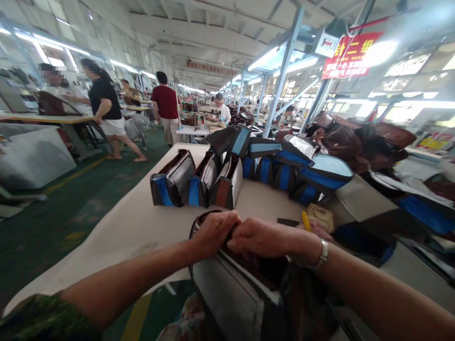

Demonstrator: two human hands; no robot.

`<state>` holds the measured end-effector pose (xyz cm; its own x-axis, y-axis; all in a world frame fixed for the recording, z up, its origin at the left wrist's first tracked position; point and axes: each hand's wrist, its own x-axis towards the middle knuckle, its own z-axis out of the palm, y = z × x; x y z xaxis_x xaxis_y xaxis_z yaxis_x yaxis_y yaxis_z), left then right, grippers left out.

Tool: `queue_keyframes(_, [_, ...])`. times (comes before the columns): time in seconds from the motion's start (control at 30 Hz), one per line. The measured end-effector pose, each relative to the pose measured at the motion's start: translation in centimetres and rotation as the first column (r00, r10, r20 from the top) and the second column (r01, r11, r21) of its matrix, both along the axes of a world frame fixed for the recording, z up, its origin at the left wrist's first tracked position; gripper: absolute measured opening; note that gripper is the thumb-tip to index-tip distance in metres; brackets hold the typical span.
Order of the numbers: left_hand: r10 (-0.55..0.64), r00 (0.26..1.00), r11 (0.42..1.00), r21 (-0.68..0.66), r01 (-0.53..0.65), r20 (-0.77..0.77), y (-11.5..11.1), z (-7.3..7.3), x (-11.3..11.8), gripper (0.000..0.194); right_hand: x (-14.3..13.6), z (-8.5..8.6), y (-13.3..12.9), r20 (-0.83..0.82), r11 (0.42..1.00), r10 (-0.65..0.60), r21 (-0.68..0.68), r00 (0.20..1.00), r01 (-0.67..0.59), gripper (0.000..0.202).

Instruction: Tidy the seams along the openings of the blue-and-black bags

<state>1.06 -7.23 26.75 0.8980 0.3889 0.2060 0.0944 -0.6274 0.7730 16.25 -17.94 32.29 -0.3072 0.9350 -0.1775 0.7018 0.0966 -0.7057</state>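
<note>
An open grey and dark bag [227,289] stands at the near edge of the table, tilted toward me, its dark brown lining showing. Both my hands are together at its upper rim. My left hand [215,232] has its fingers curled over the rim. Against it, my right hand [261,237] is closed in a pinch on the same rim, a silver band round its wrist. The fingertips meet, and what lies right between them is hidden.
Beyond the hands, several blue, grey and brown bags [202,182] stand on the beige table [142,222]. More bags [320,173] are stacked at the right, near a yellow-handled tool [306,221]. People [167,104] stand across the aisle at the left.
</note>
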Motion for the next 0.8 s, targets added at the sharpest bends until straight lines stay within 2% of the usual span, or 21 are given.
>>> queue_keyframes(0.07, [0.091,0.995,0.994,-0.067,-0.088,0.050,1.7,-1.1,0.9,0.071,1.6,0.4,-0.8,-0.085,0.997,-0.019,-0.074,0.996,0.013,0.053])
queue_keyframes(0.17, [0.165,0.983,0.979,-0.132,-0.153,0.084,4.3,-1.4,1.7,0.076,3.8,0.5,-2.8,-0.135,0.991,-0.109,-0.087,0.985,0.098,0.065])
queue_keyframes(0.3, [0.135,0.989,0.981,-0.149,-0.125,0.058,6.3,-0.7,2.0,0.080,4.1,-0.2,-5.5,-0.196,0.981,-0.184,0.024,0.963,0.192,0.039])
queue_keyframes(0.4, [0.019,1.000,0.989,-0.145,-0.018,0.009,5.4,0.5,1.7,0.080,3.0,-1.0,-6.4,-0.296,0.965,-0.217,0.079,0.930,0.251,0.023])
queue_keyframes(0.47, [-0.162,0.987,0.975,-0.154,0.158,-0.019,3.7,1.8,1.2,0.075,2.2,-1.5,-6.6,-0.328,0.956,-0.238,0.085,0.914,0.280,0.020])
queue_keyframes(0.53, [-0.402,0.915,0.901,-0.200,0.385,-0.047,1.8,3.1,0.6,0.065,1.6,-1.8,-6.7,-0.358,0.944,-0.262,0.098,0.896,0.315,0.021])
queue_keyframes(0.6, [-0.561,0.825,0.807,-0.271,0.525,-0.073,0.5,4.2,0.0,0.051,1.3,-2.0,-6.8,-0.387,0.932,-0.284,0.102,0.877,0.347,0.023])
queue_keyframes(0.63, [-0.588,0.805,0.783,-0.305,0.541,-0.082,0.1,4.5,-0.1,0.046,1.2,-2.1,-6.8,-0.403,0.929,-0.290,0.098,0.868,0.356,0.024])
queue_keyframes(0.7, [-0.577,0.812,0.780,-0.354,0.516,-0.089,-0.1,4.6,-0.2,0.043,1.1,-2.3,-7.0,-0.428,0.930,-0.291,0.084,0.856,0.359,0.024])
queue_keyframes(0.8, [-0.578,0.811,0.769,-0.393,0.504,-0.091,0.3,4.1,0.1,0.042,1.4,-2.4,-7.3,-0.428,0.934,-0.303,0.045,0.852,0.355,0.023])
